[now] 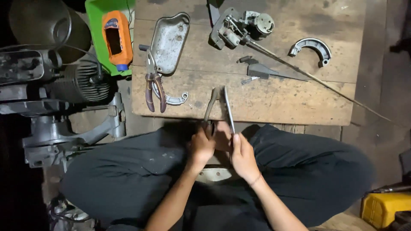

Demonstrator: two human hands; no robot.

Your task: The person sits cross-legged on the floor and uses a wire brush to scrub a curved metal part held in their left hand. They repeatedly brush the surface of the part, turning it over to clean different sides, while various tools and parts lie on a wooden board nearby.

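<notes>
**A:** While both sets of fingers are curled shut, what are they actually gripping? Left hand (pixel 201 147) looks wrapped around one leg of that metal tool (pixel 219 107), right hand (pixel 243 156) closed on the other leg.

**B:** Yep, that's how I read it. It's a two-legged grey metal tool, legs meeting at a tip that rests on the near edge of the wooden bench (pixel 265 100), handles spread toward the person's lap. Can't tell what kind of tool exactly.

**A:** Something pale and curved sits in the lap right under the hands (pixel 216 174), partly hidden.

**B:** Further out: red-handled pliers (pixel 153 87) lie on the bench to the left, touching a curved brake shoe (pixel 173 99), with a grey metal cover (pixel 169 42) just behind. Another brake shoe (pixel 314 48) sits far right, a mechanical assembly (pixel 239 26) with a long thin rod (pixel 317 79) up top. Orange bottle (pixel 116 39) in a green tray (pixel 96 25) off the bench's left.
</notes>
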